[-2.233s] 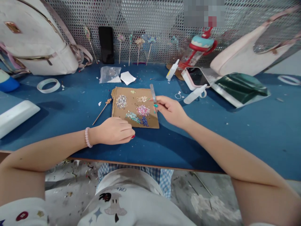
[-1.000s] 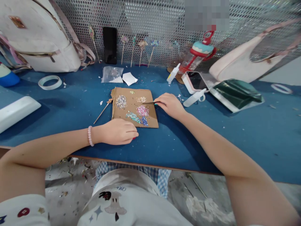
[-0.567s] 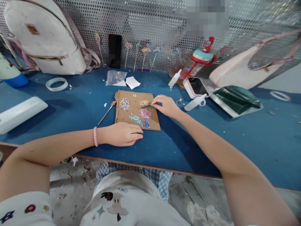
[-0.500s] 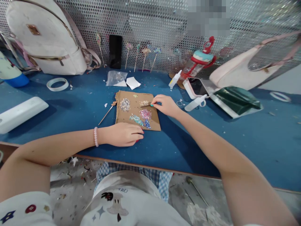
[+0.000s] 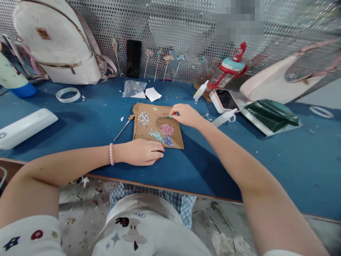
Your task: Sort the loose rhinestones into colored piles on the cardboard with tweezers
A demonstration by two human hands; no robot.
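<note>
A brown cardboard piece (image 5: pixel 156 127) lies on the blue table, bearing small heaps of glittery bits: white-silver (image 5: pixel 144 118), pink (image 5: pixel 167 129), teal (image 5: pixel 156 136) and dark blue (image 5: pixel 169 140). My right hand (image 5: pixel 184 114) pinches slim metal tweezers (image 5: pixel 165 116) whose tip points left, over a gold-toned heap partly covered by them. Whether the tip grips a bit is too small to tell. My left hand (image 5: pixel 144 152) rests palm down on the cardboard's near edge, fingers loosely bent. Left of the cardboard lies a thin hair stick (image 5: pixel 122 128) with a decorated end touching its edge.
Decorated sticks (image 5: pixel 158 65) lean on the perforated metal panel beside a black phone (image 5: pixel 133 58). Behind the cardboard lie a plastic bag (image 5: pixel 134 89) and white paper (image 5: pixel 153 94). Glue bottles (image 5: pixel 225 117), a red-lidded cup (image 5: pixel 230 67) and a green pouch (image 5: pixel 271 115) stand rightward.
My right hand has shifted slightly left and away from me over the cardboard, with the tweezers. My left hand stays at the near edge. The whole view has moved a little.
</note>
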